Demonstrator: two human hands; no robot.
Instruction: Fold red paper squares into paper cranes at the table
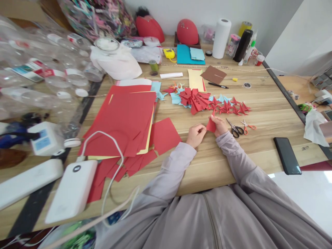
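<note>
Red paper piece (211, 125), small and seemingly part-folded, is up between the two hands over the wooden table (207, 173). From the left: stack of large red sheets (127, 117), flat; loose red cuttings (96, 186) at its near edge, no folds that I can make out. Red square (167, 136) beside the stack, also flat. Heap of folded red shapes (195, 100) beyond the hands. Left hand (196, 135): fingers drawn in narrow at the piece's lower corner; whether they grip it, cannot tell. Right hand (221, 126): thumb and fingers closed on the piece, pointed tip up. Pointed red shapes (226, 106) farther right look complete. Black scissors (236, 130) and orange scissors (247, 128) lie just beside, untouched. Judgement: many shapes folded, held one unfinished, plenty of flat paper unused.
</note>
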